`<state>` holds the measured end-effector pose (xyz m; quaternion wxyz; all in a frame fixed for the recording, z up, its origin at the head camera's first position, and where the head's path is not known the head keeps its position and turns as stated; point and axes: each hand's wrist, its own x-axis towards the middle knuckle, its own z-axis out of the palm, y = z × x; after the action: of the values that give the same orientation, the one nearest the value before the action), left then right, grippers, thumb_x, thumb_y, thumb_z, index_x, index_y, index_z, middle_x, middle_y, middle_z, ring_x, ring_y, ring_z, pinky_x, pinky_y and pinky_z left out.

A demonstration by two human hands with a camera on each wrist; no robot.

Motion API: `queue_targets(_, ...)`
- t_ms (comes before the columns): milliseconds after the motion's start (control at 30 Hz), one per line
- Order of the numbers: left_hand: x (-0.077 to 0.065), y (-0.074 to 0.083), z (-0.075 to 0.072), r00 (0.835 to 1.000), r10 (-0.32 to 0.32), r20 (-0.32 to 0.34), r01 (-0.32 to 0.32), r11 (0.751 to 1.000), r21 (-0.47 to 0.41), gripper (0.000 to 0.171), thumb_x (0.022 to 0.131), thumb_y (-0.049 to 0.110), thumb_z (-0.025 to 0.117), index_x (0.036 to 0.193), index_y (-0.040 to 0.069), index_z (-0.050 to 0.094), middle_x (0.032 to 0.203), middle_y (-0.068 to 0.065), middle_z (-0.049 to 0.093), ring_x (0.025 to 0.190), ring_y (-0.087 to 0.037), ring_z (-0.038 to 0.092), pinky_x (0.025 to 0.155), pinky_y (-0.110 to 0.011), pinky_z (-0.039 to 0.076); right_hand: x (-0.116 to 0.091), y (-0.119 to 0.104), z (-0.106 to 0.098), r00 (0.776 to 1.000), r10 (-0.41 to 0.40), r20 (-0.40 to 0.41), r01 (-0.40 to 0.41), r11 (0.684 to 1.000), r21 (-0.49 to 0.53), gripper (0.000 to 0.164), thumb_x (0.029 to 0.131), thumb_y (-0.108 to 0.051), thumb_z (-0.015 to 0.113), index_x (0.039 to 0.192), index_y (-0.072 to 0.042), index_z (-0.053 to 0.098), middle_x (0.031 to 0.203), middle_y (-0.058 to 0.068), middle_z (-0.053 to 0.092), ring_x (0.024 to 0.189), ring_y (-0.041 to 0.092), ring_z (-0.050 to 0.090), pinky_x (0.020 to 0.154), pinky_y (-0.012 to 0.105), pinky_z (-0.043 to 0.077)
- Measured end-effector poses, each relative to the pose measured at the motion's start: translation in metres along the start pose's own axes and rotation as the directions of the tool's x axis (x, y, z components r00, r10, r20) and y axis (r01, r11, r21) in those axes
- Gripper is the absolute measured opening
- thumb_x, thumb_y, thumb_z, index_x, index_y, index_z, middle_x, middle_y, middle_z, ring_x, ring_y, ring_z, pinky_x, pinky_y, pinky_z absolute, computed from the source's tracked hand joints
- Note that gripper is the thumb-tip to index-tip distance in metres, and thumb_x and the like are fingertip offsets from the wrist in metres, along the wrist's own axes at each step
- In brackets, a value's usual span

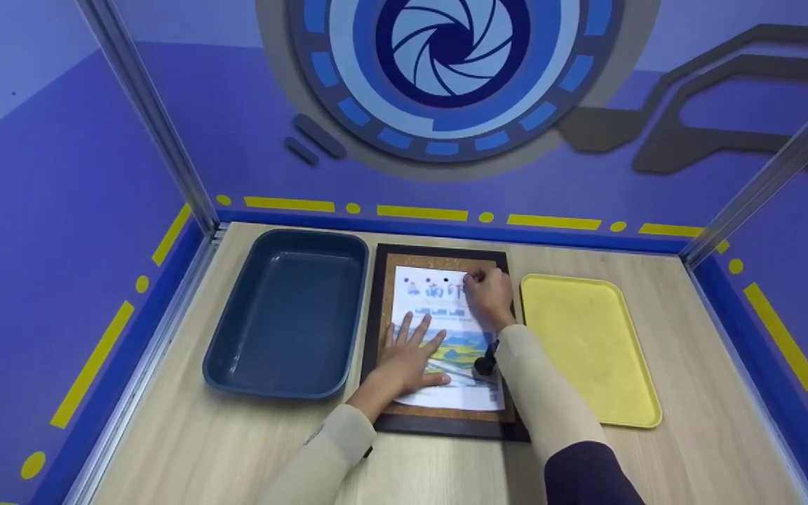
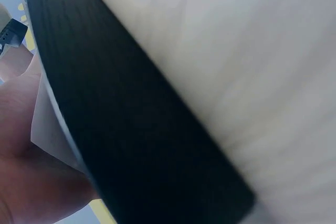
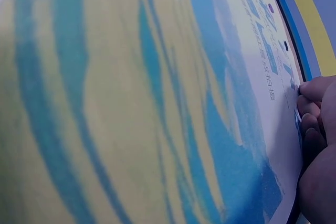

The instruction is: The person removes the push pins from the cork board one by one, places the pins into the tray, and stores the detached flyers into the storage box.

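A printed sheet (image 1: pixel 467 330) with a coloured landscape lies on a dark-framed cork board (image 1: pixel 440 431). My left hand (image 1: pixel 407 361) rests on its lower left part, fingers spread; in the left wrist view the same hand (image 2: pixel 31 145) covers part of the paper. At the sheet's upper right corner my right hand (image 1: pixel 489 293) has curled fingers and pinches a small dark pin, mostly hidden by the fingertips. The right wrist view has this hand (image 3: pixel 320 129) at the paper's edge. Three dark round pin heads, one of them a pin head (image 1: pixel 446 280), line the sheet's top.
To the left of the board stands a deep dark blue tray (image 1: pixel 285 315). A shallow yellow tray (image 1: pixel 586 344) lies close to its right side. Blue and purple panels (image 1: pixel 411 189) enclose the wooden table (image 1: pixel 186 435) at the back and sides.
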<state>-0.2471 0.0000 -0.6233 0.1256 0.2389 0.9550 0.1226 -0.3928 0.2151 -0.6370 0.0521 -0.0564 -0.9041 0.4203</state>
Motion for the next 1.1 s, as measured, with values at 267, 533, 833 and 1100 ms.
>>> queue_targets(267, 0.0025, -0.0045, 0.0018, 1.000, -0.001, -0.017, 0.001, 1.000, -0.013, 0.091, 0.095, 0.071, 0.063, 0.169, 0.030, 0.029, 0.179, -0.009, 0.007, 0.162, -0.042, -0.005, 0.125, -0.068, 0.000, 0.0041, -0.0012, -0.0027, 0.996, -0.085, 0.014, 0.086, 0.994, -0.061, 0.008, 0.098, -0.017, 0.071, 0.094, -0.009, 0.073, 0.088, 0.007, 0.069, 0.082, 0.023, 0.062, 0.074, 0.038, 0.050)
queue_targets(533, 0.0052, -0.0048, 0.0076, 1.000, -0.004, -0.007, 0.004, 1.000, -0.007, 0.091, 0.095, 0.074, 0.059, 0.170, 0.031, 0.027, 0.179, -0.007, 0.004, 0.162, -0.041, -0.006, 0.126, -0.067, -0.001, 0.0016, 0.0015, -0.0023, 0.993, -0.118, 0.005, 0.118, 0.990, -0.075, 0.007, 0.097, -0.016, 0.072, 0.092, -0.011, 0.073, 0.086, 0.005, 0.069, 0.078, 0.022, 0.063, 0.072, 0.038, 0.051)
queue_targets(833, 0.0022, -0.0029, 0.0044, 1.000, -0.003, -0.017, 0.002, 1.000, -0.011, 0.090, 0.096, 0.072, 0.060, 0.169, 0.030, 0.028, 0.179, -0.008, 0.005, 0.162, -0.041, -0.006, 0.126, -0.067, -0.002, 0.0015, 0.0011, -0.0040, 0.993, -0.115, 0.011, 0.115, 0.990, -0.080, 0.008, 0.098, -0.015, 0.071, 0.092, -0.009, 0.074, 0.087, 0.007, 0.070, 0.080, 0.024, 0.063, 0.073, 0.039, 0.051)
queue_targets(1100, 0.0034, -0.0035, 0.0071, 1.000, 0.007, -0.015, -0.008, 1.000, -0.026, 0.090, 0.097, 0.072, 0.059, 0.170, 0.029, 0.027, 0.178, -0.009, 0.003, 0.162, -0.041, -0.008, 0.126, -0.067, -0.003, 0.0027, 0.0025, -0.0027, 0.998, -0.060, 0.010, 0.061, 0.997, -0.050, 0.009, 0.098, -0.018, 0.070, 0.092, -0.012, 0.072, 0.088, 0.006, 0.068, 0.083, 0.024, 0.061, 0.073, 0.039, 0.049)
